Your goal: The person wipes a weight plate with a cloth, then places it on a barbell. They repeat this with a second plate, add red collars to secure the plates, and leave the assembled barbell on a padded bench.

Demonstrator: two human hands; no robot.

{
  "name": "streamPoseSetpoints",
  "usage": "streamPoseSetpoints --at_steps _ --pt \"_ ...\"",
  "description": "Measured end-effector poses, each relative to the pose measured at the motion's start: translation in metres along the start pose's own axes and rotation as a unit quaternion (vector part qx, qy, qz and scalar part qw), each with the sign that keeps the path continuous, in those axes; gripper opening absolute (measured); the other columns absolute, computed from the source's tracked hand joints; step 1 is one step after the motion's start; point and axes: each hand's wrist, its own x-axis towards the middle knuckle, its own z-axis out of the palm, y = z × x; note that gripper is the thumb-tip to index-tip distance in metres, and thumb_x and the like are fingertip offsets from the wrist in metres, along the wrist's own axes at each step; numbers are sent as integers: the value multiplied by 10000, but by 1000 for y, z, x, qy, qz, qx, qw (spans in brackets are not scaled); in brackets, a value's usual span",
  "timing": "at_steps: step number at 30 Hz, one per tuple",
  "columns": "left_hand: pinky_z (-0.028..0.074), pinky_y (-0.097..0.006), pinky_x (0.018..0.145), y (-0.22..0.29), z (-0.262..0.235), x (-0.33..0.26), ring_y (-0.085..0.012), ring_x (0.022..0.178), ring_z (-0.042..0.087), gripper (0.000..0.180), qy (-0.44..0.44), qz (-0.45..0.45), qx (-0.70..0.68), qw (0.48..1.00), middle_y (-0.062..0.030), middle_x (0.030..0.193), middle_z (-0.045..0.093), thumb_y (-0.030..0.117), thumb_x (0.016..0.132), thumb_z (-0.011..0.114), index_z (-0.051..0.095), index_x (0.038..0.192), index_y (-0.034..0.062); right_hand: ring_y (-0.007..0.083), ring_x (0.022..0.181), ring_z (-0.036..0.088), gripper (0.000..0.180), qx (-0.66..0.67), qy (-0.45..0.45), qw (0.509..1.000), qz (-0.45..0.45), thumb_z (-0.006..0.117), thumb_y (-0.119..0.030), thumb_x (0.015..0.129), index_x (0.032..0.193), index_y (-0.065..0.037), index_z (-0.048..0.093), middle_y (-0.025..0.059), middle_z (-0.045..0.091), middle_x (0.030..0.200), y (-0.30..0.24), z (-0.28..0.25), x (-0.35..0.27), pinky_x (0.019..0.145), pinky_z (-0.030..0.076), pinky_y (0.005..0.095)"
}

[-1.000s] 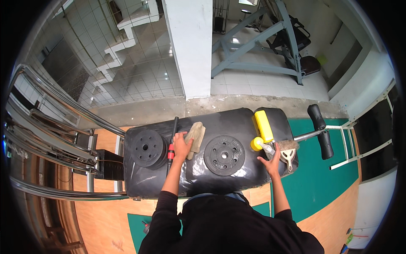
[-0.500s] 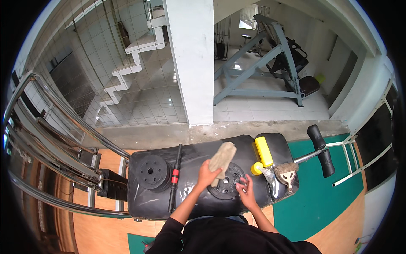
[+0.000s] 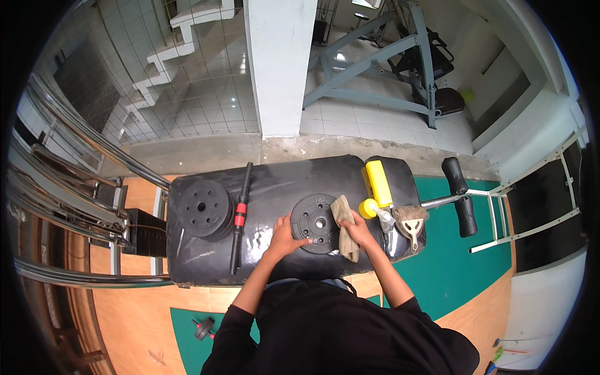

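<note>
A round black weight plate (image 3: 306, 219) with a metal-rimmed centre hole lies flat on a black padded bench (image 3: 275, 181). My left hand (image 3: 286, 239) grips its left edge, thumb across the lower rim and fingers along the side. In my right hand (image 3: 356, 230) is a folded beige cloth (image 3: 345, 215), held against the plate's right edge. Left of these lies a black dumbbell bar (image 3: 242, 215) with a red middle collar. A stack of black weight plates (image 3: 199, 219) rests at the bench's left end.
On the bench's right part are a yellow box-like container (image 3: 378, 181), a spray bottle with yellow (image 3: 369, 208) and a brush (image 3: 411, 226). Padded rollers (image 3: 459, 197) jut out on the right. Metal machine rails (image 3: 94, 281) stand left; a small dumbbell (image 3: 203, 328) lies on the green mat.
The cloth has passed from my left hand to my right. My left hand has come down onto the plate's left edge. The whole view has tilted lower.
</note>
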Motion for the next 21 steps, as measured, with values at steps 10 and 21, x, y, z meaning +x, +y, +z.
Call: streamPoseSetpoints --at_steps 10,21 --pt "395 -427 1024 -3 15 19 -387 1306 318 1374 -77 -60 133 986 -211 1470 191 344 413 924 83 1434 -29 343 853 615 474 -545 89 813 -182 648 -297 807 1256 -190 542 185 517 1087 -6 49 7 658 535 414" --pt "457 -432 961 -4 21 20 -395 1244 398 1356 -68 -70 152 984 -210 1445 220 326 410 924 103 1435 -10 277 849 588 365 -533 86 804 -250 633 -141 762 1120 -213 617 93 549 1003 3 22 -13 656 520 393"
